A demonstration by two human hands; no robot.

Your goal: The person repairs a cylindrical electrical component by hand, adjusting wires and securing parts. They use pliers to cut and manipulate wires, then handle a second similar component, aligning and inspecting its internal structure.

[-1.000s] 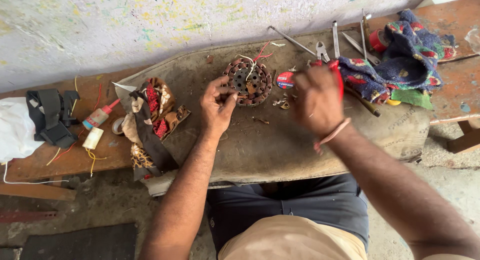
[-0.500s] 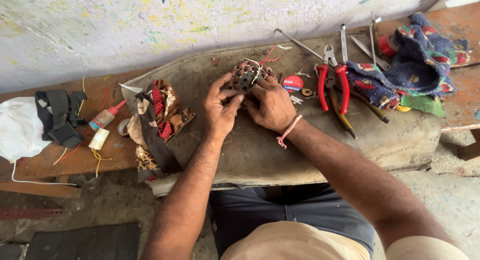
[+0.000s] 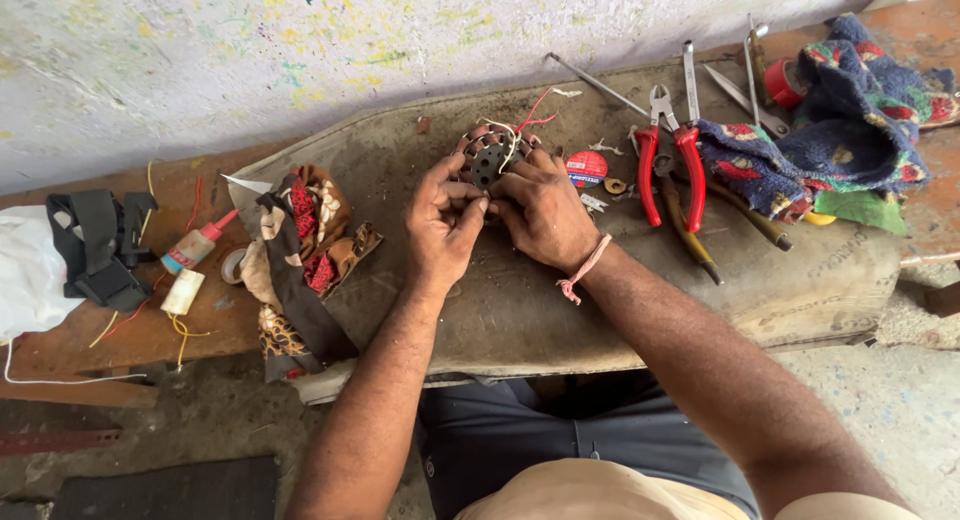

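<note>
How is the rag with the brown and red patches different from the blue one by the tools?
The brown rag lies left of both hands; the blue rag lies to their right. The brown rag is brown, red and cream with a dark strip hanging over the bench edge; the blue rag is dark blue with red and green patches, bunched up. Red-handled pliers lie against the blue rag; a small glue bottle lies near the brown rag. Both are crumpled, patterned cloth on the bench.

Pliers [image 3: 672, 155] right of stator [image 3: 490, 155]

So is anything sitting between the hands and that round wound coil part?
Nothing visible: the left hand and right hand both already touch the round coil part, fingertips meeting at its near edge.
</note>
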